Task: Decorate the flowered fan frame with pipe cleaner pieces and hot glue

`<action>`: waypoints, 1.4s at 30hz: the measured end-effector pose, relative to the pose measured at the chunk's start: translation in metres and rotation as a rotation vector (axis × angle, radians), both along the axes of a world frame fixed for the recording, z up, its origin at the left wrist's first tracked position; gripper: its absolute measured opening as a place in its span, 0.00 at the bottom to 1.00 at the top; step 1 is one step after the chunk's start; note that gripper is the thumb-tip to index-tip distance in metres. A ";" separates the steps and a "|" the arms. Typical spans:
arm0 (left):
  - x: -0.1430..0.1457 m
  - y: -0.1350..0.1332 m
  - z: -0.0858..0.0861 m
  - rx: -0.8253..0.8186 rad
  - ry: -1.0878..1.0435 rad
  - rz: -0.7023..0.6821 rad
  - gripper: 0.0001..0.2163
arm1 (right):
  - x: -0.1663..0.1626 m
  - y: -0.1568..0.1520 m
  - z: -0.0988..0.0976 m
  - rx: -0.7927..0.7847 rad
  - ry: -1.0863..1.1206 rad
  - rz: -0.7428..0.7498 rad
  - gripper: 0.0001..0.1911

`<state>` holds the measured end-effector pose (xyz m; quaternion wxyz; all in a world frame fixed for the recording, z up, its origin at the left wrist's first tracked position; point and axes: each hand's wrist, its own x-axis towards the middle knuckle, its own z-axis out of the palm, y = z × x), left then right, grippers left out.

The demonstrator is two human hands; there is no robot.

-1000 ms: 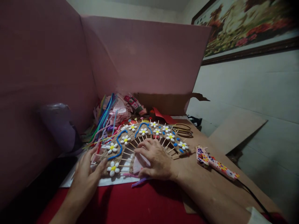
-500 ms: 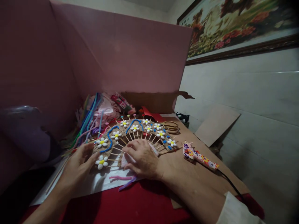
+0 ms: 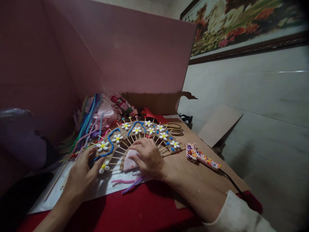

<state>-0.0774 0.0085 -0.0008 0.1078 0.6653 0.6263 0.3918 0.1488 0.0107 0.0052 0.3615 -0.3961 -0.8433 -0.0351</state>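
A half-round fan of twine and toothpicks [image 3: 142, 135] lies on white paper, dotted with white flowers, blue dots and a blue pipe-cleaner squiggle. My right hand [image 3: 147, 158] rests flat on its inner part, fingers spread over a pink piece [image 3: 128, 162] at the centre. My left hand [image 3: 83, 170] lies at the fan's left end, fingers stretched out, touching the rim by a white flower [image 3: 103, 167]. Neither hand grips anything.
A flower-patterned glue gun [image 3: 201, 158] with a black cord lies to the right on brown card. Scissors [image 3: 174, 128] sit behind the fan. Pipe cleaners [image 3: 88, 124] pile up at the back left. Pink boards [image 3: 125, 54] wall the back and left. A purple object [image 3: 21, 138] stands at left.
The view has swung, so everything sits further left and lower. My right hand has slid a little onto the pink centre piece; my left hand stays at the fan's left end.
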 end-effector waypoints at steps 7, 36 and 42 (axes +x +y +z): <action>-0.003 0.002 -0.006 0.065 0.149 -0.034 0.20 | 0.072 -0.026 0.025 -0.158 0.047 -0.233 0.08; -0.010 0.007 -0.005 0.119 0.207 -0.020 0.18 | 0.211 -0.060 -0.032 -0.448 0.328 -0.623 0.38; -0.008 0.005 0.000 0.133 0.200 -0.029 0.18 | 0.223 -0.058 -0.028 -0.496 0.251 -0.575 0.39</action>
